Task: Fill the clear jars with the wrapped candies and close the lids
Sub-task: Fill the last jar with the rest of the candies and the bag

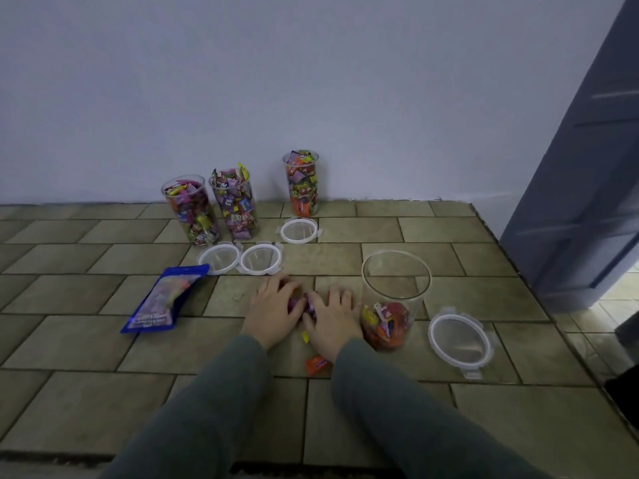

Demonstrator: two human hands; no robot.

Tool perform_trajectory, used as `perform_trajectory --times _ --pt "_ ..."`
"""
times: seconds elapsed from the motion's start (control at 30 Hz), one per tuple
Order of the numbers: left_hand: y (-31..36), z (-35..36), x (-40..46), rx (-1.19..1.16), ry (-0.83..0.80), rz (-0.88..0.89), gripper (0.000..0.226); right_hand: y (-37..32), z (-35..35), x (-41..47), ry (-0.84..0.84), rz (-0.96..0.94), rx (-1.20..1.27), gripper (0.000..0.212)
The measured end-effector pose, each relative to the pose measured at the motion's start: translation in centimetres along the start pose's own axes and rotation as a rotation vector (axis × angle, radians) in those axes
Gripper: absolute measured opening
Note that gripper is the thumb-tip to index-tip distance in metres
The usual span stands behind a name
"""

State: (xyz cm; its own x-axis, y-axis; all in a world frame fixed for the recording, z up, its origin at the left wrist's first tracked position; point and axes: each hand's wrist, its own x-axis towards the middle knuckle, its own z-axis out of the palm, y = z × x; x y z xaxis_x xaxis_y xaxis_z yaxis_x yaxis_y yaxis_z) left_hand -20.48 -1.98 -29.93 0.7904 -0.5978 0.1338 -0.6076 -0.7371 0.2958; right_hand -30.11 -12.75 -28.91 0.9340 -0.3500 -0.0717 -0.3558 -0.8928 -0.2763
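Note:
My left hand (273, 311) and my right hand (333, 321) lie side by side on the tiled floor, cupped over a small heap of wrapped candies (306, 305). Right of my right hand stands a clear jar (394, 292), open, with candies filling only its bottom part. Its lid (460, 340) lies flat on the floor to the right. An orange candy (316, 364) and a small yellow candy (305, 337) lie loose near my wrists. Three full jars stand by the wall, the left jar (190, 210), the middle jar (235, 203) and the right jar (301, 183), all open.
Three white-rimmed lids (218, 258), (260, 258), (299, 230) lie in front of the full jars. A blue candy bag (162, 300) lies flat at the left. A grey door (581, 188) stands open at the right; the wall runs behind the jars.

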Motion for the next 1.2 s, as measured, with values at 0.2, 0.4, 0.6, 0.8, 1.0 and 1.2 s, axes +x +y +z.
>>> perform_trajectory --times 0.2,0.4,0.6,0.8,1.0,1.2 --pt "0.6 0.0 -0.4 -0.052 -0.015 -0.035 0.028 -0.1 0.2 0.9 0.221 -0.087 0.004 0.023" --pt "2.3 -0.2 0.6 0.036 -0.091 -0.223 0.021 -0.6 -1.0 1.9 0.084 -0.112 -0.107 0.03" --pt "2.0 -0.2 -0.2 0.091 -0.111 -0.175 0.021 -0.7 -1.9 2.0 0.057 -0.063 -0.051 0.039" --pt "0.8 -0.7 -1.4 0.159 0.027 -0.035 0.032 -2.7 -3.5 0.6 0.13 -0.047 0.168 0.04" --pt "1.1 -0.7 -2.0 0.243 -0.08 -0.037 0.043 -3.8 -5.3 -0.4 0.203 -0.084 0.199 0.037" --pt "1.6 -0.8 -2.6 -0.183 0.048 -0.145 0.033 -3.9 -6.1 -1.1 0.235 -0.094 0.264 0.038"
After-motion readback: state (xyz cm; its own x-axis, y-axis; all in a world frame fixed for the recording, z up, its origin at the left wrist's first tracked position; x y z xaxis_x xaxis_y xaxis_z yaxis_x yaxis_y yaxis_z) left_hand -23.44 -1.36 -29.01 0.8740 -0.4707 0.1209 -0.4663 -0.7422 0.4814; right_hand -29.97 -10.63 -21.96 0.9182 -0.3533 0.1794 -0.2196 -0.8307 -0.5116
